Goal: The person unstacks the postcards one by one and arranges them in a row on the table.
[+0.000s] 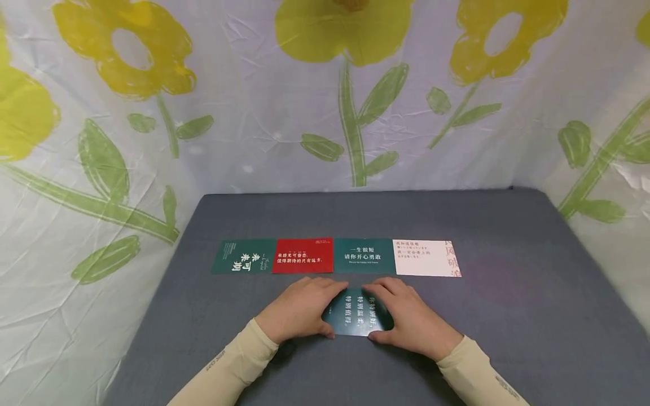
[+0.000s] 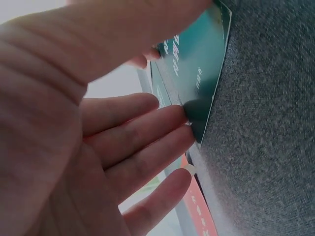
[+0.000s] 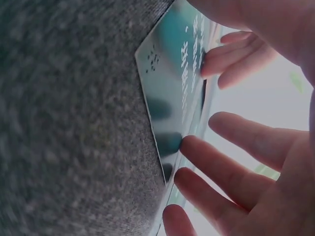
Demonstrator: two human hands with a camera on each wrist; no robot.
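A dark green postcard (image 1: 354,324) with white lettering turned sideways is at the near middle of the table. My left hand (image 1: 301,307) holds its left side, with the thumb at the near edge and the index finger at the far edge. On the opposite side my right hand (image 1: 410,316) grips it the same way. In the left wrist view the other fingers (image 2: 142,132) are fairly straight, near the postcard's edge. The right wrist view shows the postcard (image 3: 162,88) low over the grey cloth; whether it touches is hard to tell.
Beyond the hands lies a row: a green postcard (image 1: 223,265), a red one (image 1: 304,248), another green one (image 1: 363,269) and a white one (image 1: 418,267). They sit edge to edge on the grey table (image 1: 508,316). A flower-printed curtain (image 1: 254,113) surrounds the table's back and sides.
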